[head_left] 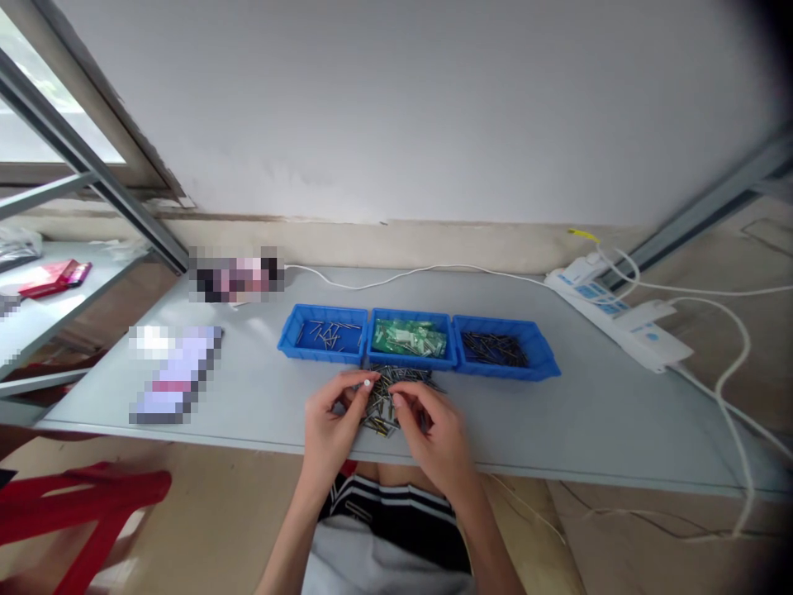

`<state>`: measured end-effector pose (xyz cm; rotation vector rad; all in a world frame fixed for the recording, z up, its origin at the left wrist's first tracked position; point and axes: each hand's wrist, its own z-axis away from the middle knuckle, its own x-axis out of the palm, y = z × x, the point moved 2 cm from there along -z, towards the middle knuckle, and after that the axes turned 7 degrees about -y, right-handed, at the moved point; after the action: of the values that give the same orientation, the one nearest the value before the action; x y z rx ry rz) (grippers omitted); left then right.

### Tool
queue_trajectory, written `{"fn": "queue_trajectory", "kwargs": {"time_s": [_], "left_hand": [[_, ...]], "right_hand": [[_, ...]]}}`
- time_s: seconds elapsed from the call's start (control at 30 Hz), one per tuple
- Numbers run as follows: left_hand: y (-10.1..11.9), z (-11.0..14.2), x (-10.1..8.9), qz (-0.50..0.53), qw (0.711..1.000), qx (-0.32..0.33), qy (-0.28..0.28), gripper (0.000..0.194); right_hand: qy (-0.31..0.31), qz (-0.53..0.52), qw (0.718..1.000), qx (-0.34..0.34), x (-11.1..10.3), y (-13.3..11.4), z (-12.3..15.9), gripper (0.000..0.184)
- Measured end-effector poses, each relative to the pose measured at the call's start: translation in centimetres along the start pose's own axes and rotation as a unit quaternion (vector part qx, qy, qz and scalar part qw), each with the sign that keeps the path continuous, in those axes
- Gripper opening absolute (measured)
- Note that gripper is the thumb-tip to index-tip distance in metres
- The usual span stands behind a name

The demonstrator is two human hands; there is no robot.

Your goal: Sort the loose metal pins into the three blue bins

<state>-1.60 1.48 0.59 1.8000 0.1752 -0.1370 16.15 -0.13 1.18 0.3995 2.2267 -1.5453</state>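
Thumb and index finger of my left hand (338, 411) pinch a small white piece (368, 383), too small to name. My right hand (434, 421) is closed in a pinch close beside it, over the pile; what its fingertips hold cannot be made out. Beneath and between both hands lies a loose heap of metal screws (379, 423), some silver and some brass-coloured. Behind the heap stand three blue bins in a row. Thin silver pins or screws lie in the left bin (291, 335), green packets with white pieces in the middle bin (412, 361), dark screws in the right bin (545, 364).
A phone-like object (179, 372), blurred out, lies on the grey table (260, 397) at the left, with another blurred object (239, 277) behind it. A white power strip (610, 318) with plugs and cables sits at the right. A red stool (92, 504) stands on the floor, lower left.
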Motion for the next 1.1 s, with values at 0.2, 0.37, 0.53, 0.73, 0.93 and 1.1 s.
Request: {"fn": "queue_trajectory", "kwargs": {"time_s": [0.2, 0.37, 0.53, 0.73, 0.93, 1.1], "left_hand": [[0.4, 0.3, -0.5, -0.041, 0.996, 0.060, 0.041, 0.021], [2.7, -2.3, -4.0, -0.200, 0.943, 0.139, 0.227, 0.019], [3.7, -4.6, -5.7, -0.340, 0.923, 0.127, 0.129, 0.025], [2.4, -0.9, -4.0, -0.211, 0.963, 0.109, 0.129, 0.020], [0.6, 0.0, -3.1, -0.142, 0.986, -0.001, 0.089, 0.025], [0.3, 0.0, -3.6, -0.100, 0.991, -0.048, 0.080, 0.031]], "right_hand": [[0.011, -0.016, 1.000, 0.004, 0.1, 0.1, 0.0, 0.017], [0.011, -0.018, 1.000, 0.009, 0.2, 0.2, 0.0, 0.018], [0.005, -0.006, 1.000, -0.002, 0.3, 0.2, 0.0, 0.017], [-0.089, 0.069, 0.991, -0.067, 0.7, -0.3, -0.1, 0.010], [-0.151, 0.127, 0.975, -0.098, 1.0, -0.6, -0.1, 0.019], [-0.144, 0.160, 0.971, -0.103, 1.4, -0.2, -0.1, 0.014]]}}
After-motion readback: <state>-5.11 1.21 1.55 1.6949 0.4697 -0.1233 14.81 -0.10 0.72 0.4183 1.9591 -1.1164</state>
